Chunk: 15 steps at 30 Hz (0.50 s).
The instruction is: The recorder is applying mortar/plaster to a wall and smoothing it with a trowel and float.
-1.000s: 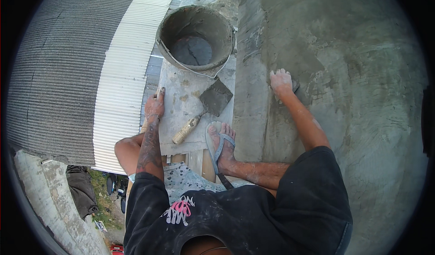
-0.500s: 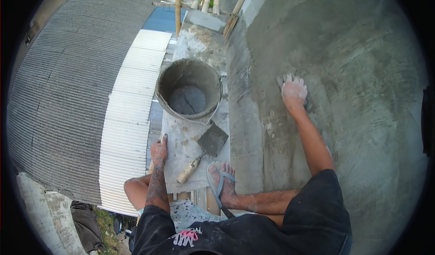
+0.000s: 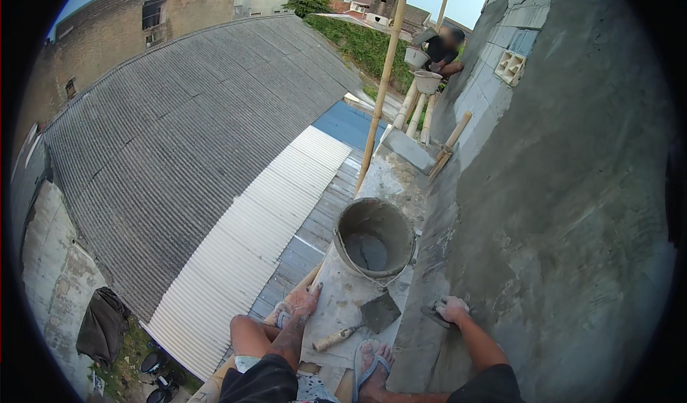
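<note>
My right hand (image 3: 453,308) is closed over a dark, flat, mortar-coated pad (image 3: 434,316) and presses it low against the grey plastered wall (image 3: 544,224). Whether the pad is a sponge or a float I cannot tell. At the left side of the scaffold platform, my left hand (image 3: 306,301) is wrapped on the edge of the board (image 3: 343,288). A trowel (image 3: 379,312) with a square, mortar-covered blade and worn handle lies between my hands, near my sandaled foot (image 3: 373,374). Beyond it stands a mortar-crusted bucket (image 3: 376,235) with some grey mix at its bottom.
Below on the left lie a white corrugated roof (image 3: 243,245) and a grey one (image 3: 186,138). A bamboo pole (image 3: 386,74) rises past the platform. Farther along, a grey block (image 3: 409,150) rests on it, and another person (image 3: 444,49) crouches by pale buckets (image 3: 427,82).
My view has tilted up, bringing the far roofs and the other person into sight. My right hand has moved down the wall, nearer to me, with the pad. My left hand stays at the board's edge.
</note>
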Motion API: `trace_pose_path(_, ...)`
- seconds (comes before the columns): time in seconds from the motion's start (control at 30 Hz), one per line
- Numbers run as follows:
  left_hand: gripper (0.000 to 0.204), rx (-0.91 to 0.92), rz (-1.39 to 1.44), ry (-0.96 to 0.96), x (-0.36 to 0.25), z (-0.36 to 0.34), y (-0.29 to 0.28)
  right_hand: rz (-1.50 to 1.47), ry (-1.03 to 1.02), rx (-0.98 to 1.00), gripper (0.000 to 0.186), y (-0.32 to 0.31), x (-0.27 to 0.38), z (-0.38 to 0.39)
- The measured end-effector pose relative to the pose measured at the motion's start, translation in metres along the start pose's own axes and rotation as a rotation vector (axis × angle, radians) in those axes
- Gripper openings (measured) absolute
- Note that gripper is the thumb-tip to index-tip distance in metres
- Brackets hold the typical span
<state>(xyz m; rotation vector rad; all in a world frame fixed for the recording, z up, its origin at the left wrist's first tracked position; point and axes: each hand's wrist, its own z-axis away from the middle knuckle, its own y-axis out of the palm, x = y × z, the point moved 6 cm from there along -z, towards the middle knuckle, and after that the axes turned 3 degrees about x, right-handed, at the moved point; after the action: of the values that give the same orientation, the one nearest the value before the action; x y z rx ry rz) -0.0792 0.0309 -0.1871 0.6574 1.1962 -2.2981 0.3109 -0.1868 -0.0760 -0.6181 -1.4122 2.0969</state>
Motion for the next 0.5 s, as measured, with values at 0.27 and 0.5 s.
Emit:
trace_pose_path(0.27, 0.069, -0.024, 0.016, -0.003, 0.001, 0.005, -0.002, -0.905, -0.125, 0.100, 0.045, -0.064, 0.035, -0.016)
trace_pose_path(0.5, 0.065, -0.073, 0.001, 0.049, 0.003, -0.005, 0.004, -1.194, -0.204, 0.119, 0.043, -0.130, 0.028, -0.018)
